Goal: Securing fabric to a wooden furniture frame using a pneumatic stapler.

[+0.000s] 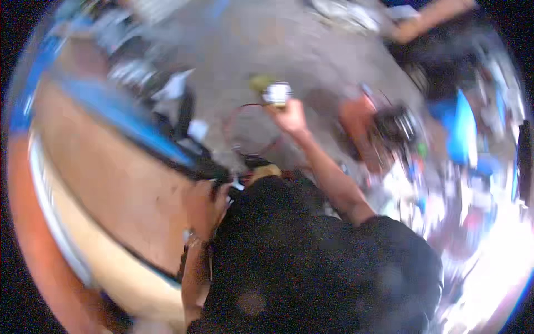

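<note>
My right hand (290, 116) is stretched forward over the grey floor, its fingers closed around a small white and olive-yellow object (277, 94). Motion blur hides what kind of object it is. My left hand (204, 207) is low beside my body, at the edge of a large brown panel (117, 172). Its fingers are smeared, and whether they grip anything does not show. A small pale thing (237, 184) lies close to its fingertips. Below my right hand, a thin reddish loop (227, 131) shows against the floor.
A blue strip (125, 125) runs along the panel's far side. Dark and white clutter (172, 106) stands beyond it. To the right are an orange-brown shape (359, 119) and a bright blue item (461, 133). Another person's arm (434, 19) reaches in at the top right.
</note>
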`<state>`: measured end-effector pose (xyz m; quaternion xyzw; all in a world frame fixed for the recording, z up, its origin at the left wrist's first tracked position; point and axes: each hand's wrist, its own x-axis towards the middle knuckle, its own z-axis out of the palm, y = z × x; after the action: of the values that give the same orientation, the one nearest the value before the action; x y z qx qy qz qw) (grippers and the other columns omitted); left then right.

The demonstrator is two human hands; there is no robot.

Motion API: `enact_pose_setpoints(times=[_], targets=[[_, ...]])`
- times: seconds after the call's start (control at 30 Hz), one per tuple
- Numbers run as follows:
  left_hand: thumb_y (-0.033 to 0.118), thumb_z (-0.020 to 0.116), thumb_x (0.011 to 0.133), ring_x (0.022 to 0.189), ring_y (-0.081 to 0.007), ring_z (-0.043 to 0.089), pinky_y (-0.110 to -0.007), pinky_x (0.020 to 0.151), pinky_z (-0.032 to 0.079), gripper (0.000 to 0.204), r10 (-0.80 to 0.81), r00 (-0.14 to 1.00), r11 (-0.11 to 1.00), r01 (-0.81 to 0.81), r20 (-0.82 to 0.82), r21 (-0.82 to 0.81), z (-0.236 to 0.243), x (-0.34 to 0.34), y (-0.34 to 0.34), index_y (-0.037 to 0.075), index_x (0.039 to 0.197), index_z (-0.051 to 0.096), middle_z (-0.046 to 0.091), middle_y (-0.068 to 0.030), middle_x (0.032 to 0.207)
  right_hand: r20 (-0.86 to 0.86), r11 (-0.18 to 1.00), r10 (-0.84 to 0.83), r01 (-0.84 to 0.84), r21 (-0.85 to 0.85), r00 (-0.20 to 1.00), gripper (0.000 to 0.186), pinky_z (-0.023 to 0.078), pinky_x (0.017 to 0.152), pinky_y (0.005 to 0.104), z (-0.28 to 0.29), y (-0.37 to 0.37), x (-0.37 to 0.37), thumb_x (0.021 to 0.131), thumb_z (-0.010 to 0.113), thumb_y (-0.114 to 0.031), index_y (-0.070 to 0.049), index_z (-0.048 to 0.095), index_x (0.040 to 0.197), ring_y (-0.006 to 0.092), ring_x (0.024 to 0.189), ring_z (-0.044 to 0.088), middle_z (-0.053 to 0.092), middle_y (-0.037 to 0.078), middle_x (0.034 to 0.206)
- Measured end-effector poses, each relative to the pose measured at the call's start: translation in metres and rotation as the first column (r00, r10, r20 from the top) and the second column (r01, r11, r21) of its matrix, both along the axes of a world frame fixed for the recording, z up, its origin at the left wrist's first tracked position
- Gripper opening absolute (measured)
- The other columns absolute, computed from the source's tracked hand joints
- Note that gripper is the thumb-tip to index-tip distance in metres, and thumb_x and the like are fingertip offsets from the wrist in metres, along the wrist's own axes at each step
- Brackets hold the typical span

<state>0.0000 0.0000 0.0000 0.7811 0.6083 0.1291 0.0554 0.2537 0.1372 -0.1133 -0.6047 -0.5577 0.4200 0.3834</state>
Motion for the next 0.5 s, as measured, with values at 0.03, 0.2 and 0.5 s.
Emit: enact_pose_setpoints(times=[0.03, 0.2, 0.5], targets=[[0.027, 0.066, 0.082, 0.073, -0.0347, 0.056, -0.045, 0.073, 0.041, 0.024, -0.158, 0.987, 0.987, 0.158, 0.029, -0.027, -0.025, 0.006, 0.009, 0.004, 0.073, 0.063, 0.062, -0.0141, 0.074, 0.039, 0.987, -0.156, 0.157, -0.033, 0.987, 0.055, 0.051, 0.084, 0.0409, -0.011, -0.036, 0.029, 0.073, 0.071, -0.028, -0.011, 0.053, 0.123, 0.0288, 0.095, 0.065, 0.066, 0.016, 0.104], [0.014, 0.064, 0.085, 0.064, -0.0358, 0.049, -0.043, 0.058, 0.037, 0.025, -0.223, 0.851, 0.964, 0.266, 0.475, -0.024, -0.088, -0.028, 0.104, -0.004, 0.071, 0.056, 0.055, -0.0189, 0.066, 0.107, 0.89, -0.435, 0.445, -0.104, 0.894, 0.061, 0.049, 0.081, 0.047, -0.048, -0.064, -0.032, 0.072, 0.071, -0.032, -0.008, 0.049, 0.123, 0.0429, 0.093, 0.06, 0.065, 0.023, 0.098], [0.02, 0.053, 0.096, 0.069, -0.0141, 0.047, -0.027, 0.063, 0.041, 0.026, -0.215, 0.723, 0.976, 0.169, 0.657, 0.134, 0.093, -0.028, 0.259, -0.006, 0.097, 0.053, 0.052, -0.0066, 0.078, 0.232, 0.866, -0.338, 0.398, -0.302, 0.912, 0.043, 0.05, 0.075, 0.0452, 0.097, 0.008, 0.03, 0.073, 0.066, -0.032, -0.008, 0.058, 0.108, 0.0346, 0.089, 0.064, 0.066, 0.018, 0.089]])
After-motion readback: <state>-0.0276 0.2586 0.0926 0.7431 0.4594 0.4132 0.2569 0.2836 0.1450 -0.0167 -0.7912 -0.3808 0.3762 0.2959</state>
